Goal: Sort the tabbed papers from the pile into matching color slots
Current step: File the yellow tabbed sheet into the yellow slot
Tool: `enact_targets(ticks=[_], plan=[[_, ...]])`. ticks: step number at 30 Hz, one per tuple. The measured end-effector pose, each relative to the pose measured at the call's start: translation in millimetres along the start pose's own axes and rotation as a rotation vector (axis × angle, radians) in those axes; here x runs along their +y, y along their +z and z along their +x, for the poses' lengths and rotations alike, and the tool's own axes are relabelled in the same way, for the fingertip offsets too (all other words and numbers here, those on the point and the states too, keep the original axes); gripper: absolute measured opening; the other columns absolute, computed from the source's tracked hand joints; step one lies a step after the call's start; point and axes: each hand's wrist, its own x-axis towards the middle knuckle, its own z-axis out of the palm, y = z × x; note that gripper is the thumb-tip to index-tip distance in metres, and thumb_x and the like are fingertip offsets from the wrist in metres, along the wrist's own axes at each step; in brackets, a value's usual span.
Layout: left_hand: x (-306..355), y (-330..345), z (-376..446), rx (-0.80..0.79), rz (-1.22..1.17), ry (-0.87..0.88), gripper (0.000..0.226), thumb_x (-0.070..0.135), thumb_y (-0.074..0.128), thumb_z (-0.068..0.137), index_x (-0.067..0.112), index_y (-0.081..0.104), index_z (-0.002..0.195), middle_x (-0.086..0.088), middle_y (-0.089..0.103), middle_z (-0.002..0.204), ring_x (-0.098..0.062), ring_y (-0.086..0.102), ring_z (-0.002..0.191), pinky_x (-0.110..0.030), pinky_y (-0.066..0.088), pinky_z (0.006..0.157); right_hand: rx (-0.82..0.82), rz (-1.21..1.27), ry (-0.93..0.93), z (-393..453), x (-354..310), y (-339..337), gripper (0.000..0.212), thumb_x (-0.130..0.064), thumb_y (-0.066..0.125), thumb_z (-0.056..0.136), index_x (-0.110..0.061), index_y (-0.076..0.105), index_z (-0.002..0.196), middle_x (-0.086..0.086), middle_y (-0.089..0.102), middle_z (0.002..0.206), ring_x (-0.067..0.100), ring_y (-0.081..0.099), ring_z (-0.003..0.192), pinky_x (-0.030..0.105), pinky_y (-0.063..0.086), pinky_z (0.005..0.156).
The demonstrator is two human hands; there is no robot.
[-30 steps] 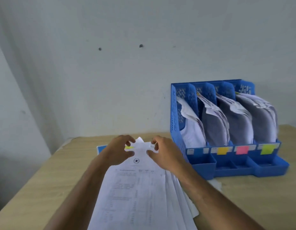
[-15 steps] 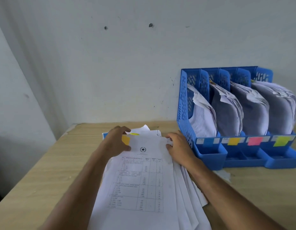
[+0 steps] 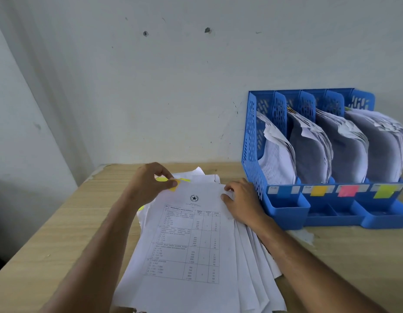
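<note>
A fanned pile of printed white papers (image 3: pixel 187 249) lies on the wooden table in front of me. The top sheet carries a table and a star emblem, with an orange-yellow tab (image 3: pixel 174 185) at its top left corner. My left hand (image 3: pixel 148 184) pinches that corner at the tab. My right hand (image 3: pixel 243 202) grips the sheet's top right corner, fingers curled over the edge. To the right stands a blue file organizer (image 3: pixel 286 213) with several slots full of papers, labelled blue (image 3: pixel 283 191), orange (image 3: pixel 318 190), pink (image 3: pixel 349 190) and yellow-green (image 3: pixel 385 191).
The wooden table (image 3: pixel 60 233) ends at a wall behind and a corner on the left. More yellow tabs (image 3: pixel 184 180) peek from lower sheets at the pile's far edge. Small trays line the organizer's front base.
The view has tilted and shifted, so the organizer sits farther right. Both hands moved apart to the top sheet's two upper corners, uncovering the tab.
</note>
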Motion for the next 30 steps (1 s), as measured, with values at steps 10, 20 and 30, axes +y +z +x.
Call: enact_targets(ticks=[10,20,30], plan=[[19,-9,-2,0.106,-0.496,0.004,0.017,0.021,0.078,0.091,0.008,0.068,0.091,-0.008,0.074,0.08,-0.016,0.058,0.068,-0.029,0.044,0.066,0.169,0.477,0.04,-3,-18,-10,0.069,-0.035,0.081,0.086,-0.016,0.045,0.142,-0.003,0.059,0.116,0.013,0.054,0.106,0.026,0.043,0.085],[39,-13,2,0.335,-0.66,-0.017,0.006,0.02,0.073,0.095,0.015,0.071,0.097,0.003,0.076,0.086,-0.012,0.065,0.07,-0.024,0.053,0.06,-0.107,1.021,0.164,4,-35,-68,0.033,-0.016,0.084,0.082,-0.013,0.073,0.114,0.001,0.078,0.107,0.021,0.074,0.102,0.042,0.058,0.096],[104,-3,12,-0.019,-0.736,0.21,0.027,-0.002,0.063,0.096,0.009,0.068,0.12,-0.007,0.078,0.108,-0.019,0.073,0.096,-0.032,0.059,0.085,0.071,0.834,0.125,-19,-21,-138,0.021,-0.008,0.07,0.089,-0.021,0.074,0.104,-0.008,0.079,0.097,0.012,0.074,0.091,0.031,0.06,0.078]])
